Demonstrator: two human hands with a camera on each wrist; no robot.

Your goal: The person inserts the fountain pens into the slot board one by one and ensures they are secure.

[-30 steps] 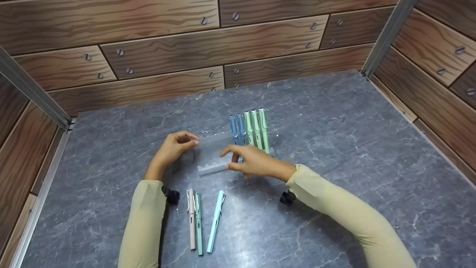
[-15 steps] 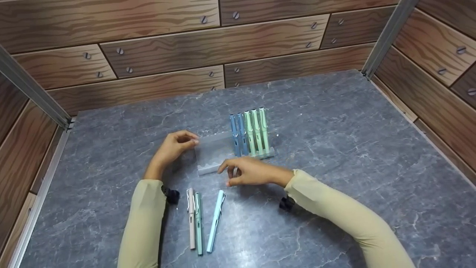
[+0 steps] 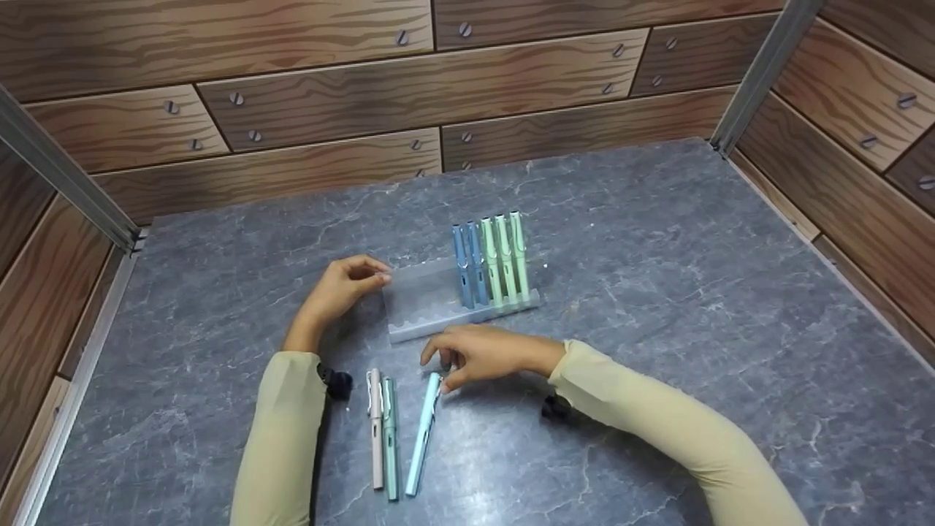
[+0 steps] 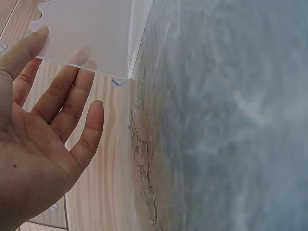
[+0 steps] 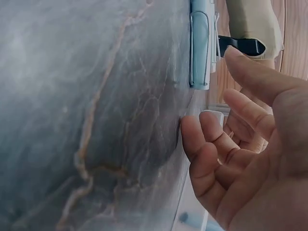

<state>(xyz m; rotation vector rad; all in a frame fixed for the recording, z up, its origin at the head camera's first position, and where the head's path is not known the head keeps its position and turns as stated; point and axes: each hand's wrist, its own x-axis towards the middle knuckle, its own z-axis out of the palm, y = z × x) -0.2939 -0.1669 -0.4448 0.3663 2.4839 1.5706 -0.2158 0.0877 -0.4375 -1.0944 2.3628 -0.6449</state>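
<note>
1. The marbled tabletop (image 3: 657, 292) is spreading under everything, and its open room is stretching to the right of the loose pens, below my right forearm.
2. The clear holder (image 3: 420, 292) is sitting just beyond those pens, its notched front edge running crosswise. Two blue pens (image 3: 470, 274) and three green pens (image 3: 505, 263) are occupying its right part; its left part is showing bare notches.
3. My hands are doing different things. The left hand (image 3: 343, 288) is pinching the holder's left edge between thumb and fingers. The right hand (image 3: 482, 354) is gripping nothing, its fingers loosely bent in front of the holder.
4. The light blue pen (image 3: 422, 438) is lying on the tabletop, its long axis pointing away from me and leaning right at the clip end. That end is sitting just beside my right thumb (whether they are touching, I cannot tell), so I am judging the right hand the nearer and better placed.
5. The teal pen (image 3: 391, 442) and grey pen (image 3: 376, 431) are lying side by side on its left; the gap is widening toward the clip end, which is probably helping finger room.
</note>
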